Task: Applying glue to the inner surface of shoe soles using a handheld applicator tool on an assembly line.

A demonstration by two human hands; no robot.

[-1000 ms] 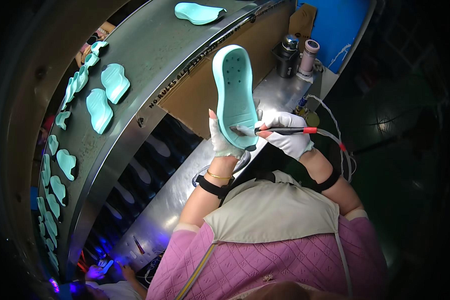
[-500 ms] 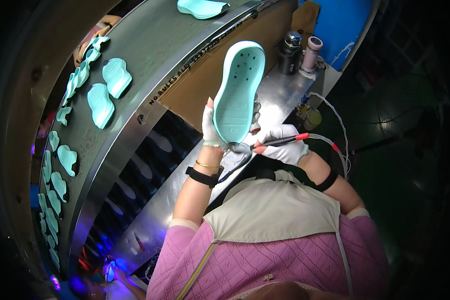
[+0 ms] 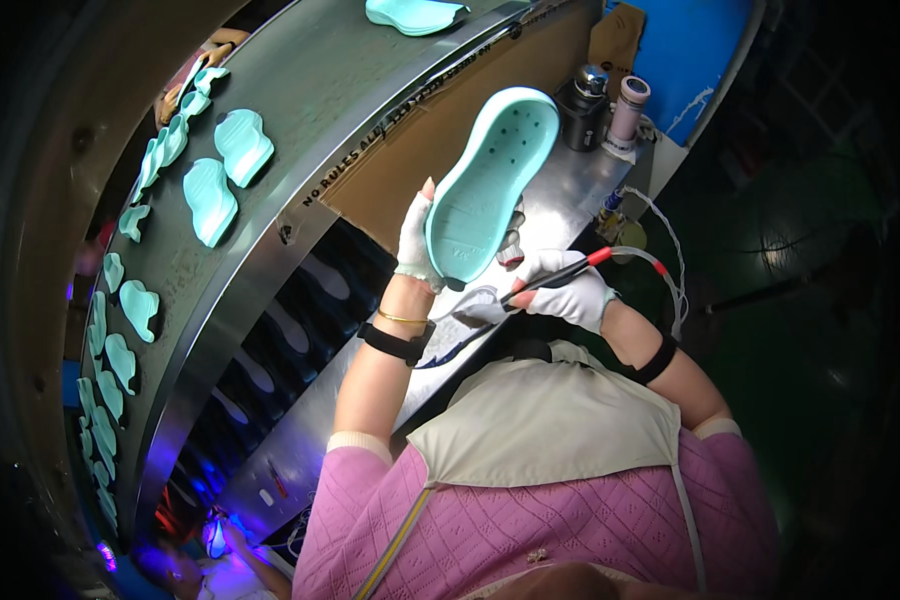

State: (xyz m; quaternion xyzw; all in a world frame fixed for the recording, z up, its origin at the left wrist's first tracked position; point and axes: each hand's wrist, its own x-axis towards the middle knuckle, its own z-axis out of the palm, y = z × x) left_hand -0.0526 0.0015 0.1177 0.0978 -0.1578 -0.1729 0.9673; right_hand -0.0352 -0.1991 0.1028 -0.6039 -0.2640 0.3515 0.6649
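My left hand [image 3: 417,243], in a white fingerless glove, holds up a turquoise shoe sole [image 3: 485,180]. The thumb lies along its left edge and the fingers wrap behind to the right side. The hollow inner face is turned toward me, with small holes at the toe end, and the toe leans up to the right. In my right hand [image 3: 567,295], also gloved in white with bare fingertips, is a brush [image 3: 568,271] with a black handle, red bands and a tube leading off. Its bristle end sits just below the heel, apart from the sole.
A curved conveyor belt [image 3: 300,110] at the left carries several turquoise soles [image 3: 210,203]. Behind the steel worktop [image 3: 560,215] stand a dark bottle [image 3: 585,110] and a pink bottle [image 3: 628,110]. Dark racks hold pale shapes below the belt. Other people work at far left and lower left.
The sole's toe end has swung right, so the sole tilts more. The brush's bristle end has come away from the heel. Soles on the belt appear slightly farther up.
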